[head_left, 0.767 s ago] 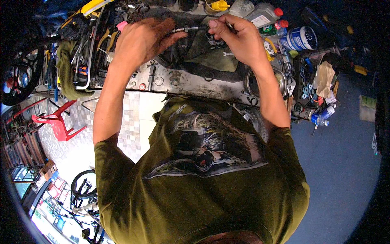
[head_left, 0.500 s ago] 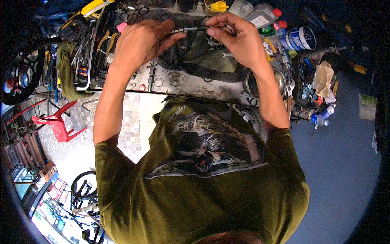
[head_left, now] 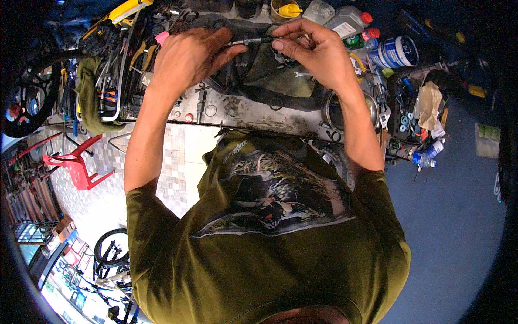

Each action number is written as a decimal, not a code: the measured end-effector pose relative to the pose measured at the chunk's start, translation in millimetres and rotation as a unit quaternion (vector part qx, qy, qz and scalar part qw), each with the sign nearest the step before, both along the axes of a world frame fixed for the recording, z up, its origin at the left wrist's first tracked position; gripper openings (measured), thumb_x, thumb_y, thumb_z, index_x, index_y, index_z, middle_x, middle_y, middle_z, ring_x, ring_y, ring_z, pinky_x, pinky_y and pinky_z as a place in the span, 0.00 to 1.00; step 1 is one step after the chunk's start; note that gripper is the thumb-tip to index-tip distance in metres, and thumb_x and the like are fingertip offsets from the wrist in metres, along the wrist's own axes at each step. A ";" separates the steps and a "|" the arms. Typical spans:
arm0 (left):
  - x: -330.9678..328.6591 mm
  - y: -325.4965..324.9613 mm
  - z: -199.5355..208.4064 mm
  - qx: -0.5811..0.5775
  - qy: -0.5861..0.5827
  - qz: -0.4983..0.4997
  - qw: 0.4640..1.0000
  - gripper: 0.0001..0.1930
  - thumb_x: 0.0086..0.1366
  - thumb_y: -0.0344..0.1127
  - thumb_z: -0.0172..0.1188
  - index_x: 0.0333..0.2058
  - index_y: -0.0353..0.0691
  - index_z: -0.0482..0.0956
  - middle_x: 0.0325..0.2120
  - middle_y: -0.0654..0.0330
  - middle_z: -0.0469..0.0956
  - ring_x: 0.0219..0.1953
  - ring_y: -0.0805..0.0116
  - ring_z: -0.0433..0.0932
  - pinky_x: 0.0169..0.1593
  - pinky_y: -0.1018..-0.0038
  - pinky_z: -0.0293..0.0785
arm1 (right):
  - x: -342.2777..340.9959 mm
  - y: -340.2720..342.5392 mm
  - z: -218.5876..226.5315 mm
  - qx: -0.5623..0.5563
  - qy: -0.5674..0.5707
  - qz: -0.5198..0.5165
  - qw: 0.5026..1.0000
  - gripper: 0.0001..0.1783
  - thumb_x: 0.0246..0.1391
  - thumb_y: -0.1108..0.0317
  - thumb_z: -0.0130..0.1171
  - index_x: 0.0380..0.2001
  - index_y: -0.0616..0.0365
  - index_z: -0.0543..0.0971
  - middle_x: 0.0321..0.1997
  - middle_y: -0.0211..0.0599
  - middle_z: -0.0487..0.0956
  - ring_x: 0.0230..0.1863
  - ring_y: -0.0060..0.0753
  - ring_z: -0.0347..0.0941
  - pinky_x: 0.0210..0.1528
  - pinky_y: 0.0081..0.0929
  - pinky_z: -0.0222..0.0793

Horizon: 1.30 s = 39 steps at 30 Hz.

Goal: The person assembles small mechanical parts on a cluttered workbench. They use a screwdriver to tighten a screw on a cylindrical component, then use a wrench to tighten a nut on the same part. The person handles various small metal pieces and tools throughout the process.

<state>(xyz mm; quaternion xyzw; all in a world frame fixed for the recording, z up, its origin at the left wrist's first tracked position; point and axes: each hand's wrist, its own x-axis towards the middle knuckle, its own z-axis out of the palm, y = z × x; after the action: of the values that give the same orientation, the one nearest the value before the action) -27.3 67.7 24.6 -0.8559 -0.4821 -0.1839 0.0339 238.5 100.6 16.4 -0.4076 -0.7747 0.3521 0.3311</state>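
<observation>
A slim rod of silvery metal with a dark section (head_left: pixel 251 41) is held level between my two hands above the bench. My left hand (head_left: pixel 189 60) is closed on its left end, thumb and forefinger pinching it. At the other end, the thumb and forefinger of my right hand (head_left: pixel 315 49) pinch the dark tip. My fingers cover both ends, so the rod's full shape cannot be seen. Beneath it lies a dark, dirty cloth (head_left: pixel 259 81), with a small open-ended wrench (head_left: pixel 303 74) on it near my right hand.
On the worn bench top (head_left: pixel 237 110) lie a dark slim tool (head_left: pixel 200 105) and small rings. A round metal bowl (head_left: pixel 372 110) stands by my right forearm. Bottles and a blue-and-white tub (head_left: pixel 396 52) crowd the right; pliers (head_left: pixel 141 55) and a green rag (head_left: pixel 89 97) are left.
My right fingertips have shifted very slightly left along the rod. The left hand and the rod look almost unmoved.
</observation>
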 end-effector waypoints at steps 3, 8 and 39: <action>0.6 1.4 -3.7 0.012 -0.018 -0.014 1.000 0.18 0.64 0.54 0.66 0.36 0.44 0.83 0.25 0.50 0.81 0.29 0.47 0.82 0.32 0.57 0.76 | 2.6 5.2 -9.7 -0.056 0.015 0.000 0.998 0.12 0.59 0.58 0.69 0.37 0.55 0.85 0.28 0.33 0.83 0.27 0.27 0.74 0.33 0.28 0.71; 2.8 0.4 -1.6 0.002 -0.010 -0.003 1.000 0.17 0.63 0.53 0.67 0.38 0.45 0.84 0.27 0.51 0.82 0.30 0.48 0.82 0.32 0.57 0.77 | 2.5 2.3 -9.5 0.003 -0.019 -0.026 0.999 0.13 0.59 0.55 0.68 0.35 0.55 0.85 0.26 0.33 0.81 0.26 0.28 0.75 0.33 0.30 0.71; 2.7 2.2 -1.5 -0.003 -0.012 0.000 1.000 0.17 0.64 0.53 0.66 0.38 0.44 0.82 0.27 0.51 0.81 0.31 0.47 0.82 0.32 0.56 0.77 | 5.1 0.3 0.0 -0.031 -0.060 0.001 0.998 0.11 0.64 0.64 0.64 0.41 0.61 0.83 0.30 0.25 0.81 0.31 0.14 0.72 0.35 0.18 0.69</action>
<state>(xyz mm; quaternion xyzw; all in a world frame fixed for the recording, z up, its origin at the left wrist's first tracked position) -24.5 69.9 23.1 -0.8539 -0.4826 -0.1930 0.0257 243.6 100.9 16.4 -0.4374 -0.7824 0.3507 0.2711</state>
